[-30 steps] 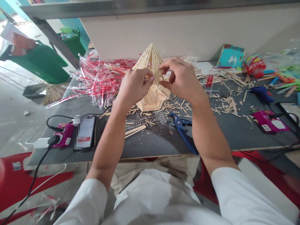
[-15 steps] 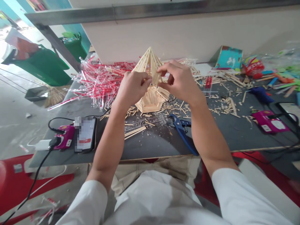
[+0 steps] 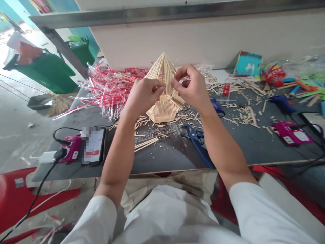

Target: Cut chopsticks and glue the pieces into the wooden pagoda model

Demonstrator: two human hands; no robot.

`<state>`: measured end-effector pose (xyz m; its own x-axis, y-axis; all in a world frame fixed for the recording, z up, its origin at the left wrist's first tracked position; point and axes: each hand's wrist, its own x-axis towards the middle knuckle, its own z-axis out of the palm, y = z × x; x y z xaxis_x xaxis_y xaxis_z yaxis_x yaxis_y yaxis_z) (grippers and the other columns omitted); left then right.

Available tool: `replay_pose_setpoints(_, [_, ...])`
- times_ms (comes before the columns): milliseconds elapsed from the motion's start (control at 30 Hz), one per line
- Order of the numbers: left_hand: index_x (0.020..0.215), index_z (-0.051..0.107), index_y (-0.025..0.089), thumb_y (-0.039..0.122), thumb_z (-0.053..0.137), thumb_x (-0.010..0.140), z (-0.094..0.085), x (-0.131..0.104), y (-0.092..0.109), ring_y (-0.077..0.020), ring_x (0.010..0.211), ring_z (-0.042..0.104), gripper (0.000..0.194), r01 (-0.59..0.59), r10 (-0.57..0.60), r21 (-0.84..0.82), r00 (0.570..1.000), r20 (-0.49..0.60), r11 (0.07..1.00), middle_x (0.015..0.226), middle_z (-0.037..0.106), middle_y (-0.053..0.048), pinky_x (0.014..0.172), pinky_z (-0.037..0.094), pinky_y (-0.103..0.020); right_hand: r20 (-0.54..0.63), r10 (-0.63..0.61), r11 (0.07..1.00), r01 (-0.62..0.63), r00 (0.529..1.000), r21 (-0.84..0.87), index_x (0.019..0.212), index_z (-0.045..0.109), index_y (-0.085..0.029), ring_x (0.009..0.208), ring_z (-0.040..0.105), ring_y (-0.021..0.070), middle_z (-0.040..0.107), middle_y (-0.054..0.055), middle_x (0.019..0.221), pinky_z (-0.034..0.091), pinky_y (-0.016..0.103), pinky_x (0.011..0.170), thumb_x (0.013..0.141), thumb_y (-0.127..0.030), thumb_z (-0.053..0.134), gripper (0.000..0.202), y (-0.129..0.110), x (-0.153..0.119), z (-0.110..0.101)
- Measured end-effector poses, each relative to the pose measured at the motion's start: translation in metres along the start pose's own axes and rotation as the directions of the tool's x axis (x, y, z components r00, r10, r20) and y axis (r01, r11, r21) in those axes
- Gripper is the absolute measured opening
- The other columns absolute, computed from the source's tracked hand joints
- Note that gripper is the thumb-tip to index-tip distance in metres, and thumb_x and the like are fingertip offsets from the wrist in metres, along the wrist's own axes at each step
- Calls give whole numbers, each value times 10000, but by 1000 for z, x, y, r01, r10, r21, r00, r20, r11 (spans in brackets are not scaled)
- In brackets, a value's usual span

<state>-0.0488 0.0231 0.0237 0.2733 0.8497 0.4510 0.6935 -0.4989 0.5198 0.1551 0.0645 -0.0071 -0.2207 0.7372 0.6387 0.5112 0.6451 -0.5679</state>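
Observation:
A small house-like model of thin wooden sticks [image 3: 164, 107], with a pointed roof [image 3: 162, 67] and a six-sided base, stands upright on the dark table. My left hand [image 3: 146, 93] is closed in a pinch at the left front of the model, just under the roof; its fingertips cover that part. On the opposite side, my right hand [image 3: 191, 86] is curled by the roof's lower right edge, thumb and index finger slightly apart, the thumb tip at the sticks. Any small piece there is too small to make out. Blue cutters [image 3: 199, 145] lie below my right forearm.
Red-and-clear plastic wrappers [image 3: 109, 88] are heaped at the back left. Stick offcuts [image 3: 246, 115] litter the right side. A clear ruler [image 3: 157, 134], loose sticks [image 3: 146, 144], a phone [image 3: 93, 145] and purple power blocks [image 3: 293, 132] lie on the table [image 3: 162, 161].
My right hand has shifted slightly, its thumb rising and coming nearer the index finger. A blue object has come into sight beside my right wrist. My left hand has hardly moved.

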Motion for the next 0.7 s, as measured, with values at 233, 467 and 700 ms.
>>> replay_pose_setpoints(233, [984, 801, 184, 266, 586, 907, -2, 1, 1, -176, 694, 673, 242, -12, 12, 18, 1000, 14, 1000, 690, 718, -43, 731, 560, -313, 59, -29, 999, 27, 998, 48, 1084, 587, -251, 884, 668, 240, 678, 96, 1025, 568, 358, 625, 904, -498, 696, 325, 7, 1, -1])
replay_pose_setpoints(467, [1019, 793, 206, 306, 606, 923, -13, -4, 0, -157, 602, 669, 233, -4, 5, -32, 999, 32, 999, 679, 724, -31, 683, 563, -321, 155, -30, 995, 14, 987, 103, 1105, 617, -239, 726, 613, 152, 698, 75, 1077, 532, 301, 583, 769, -506, 838, 483, 6, 0, -25])
replay_pose_setpoints(700, [1027, 734, 220, 440, 596, 953, -46, -11, -21, -126, 543, 619, 270, 97, -108, -176, 992, -58, 980, 712, 706, -33, 549, 543, -314, -44, 100, 984, -92, 994, 154, 825, 621, -258, 551, 567, 163, 631, 23, 681, 453, 324, 473, 877, -737, 633, 481, 8, 3, -52])
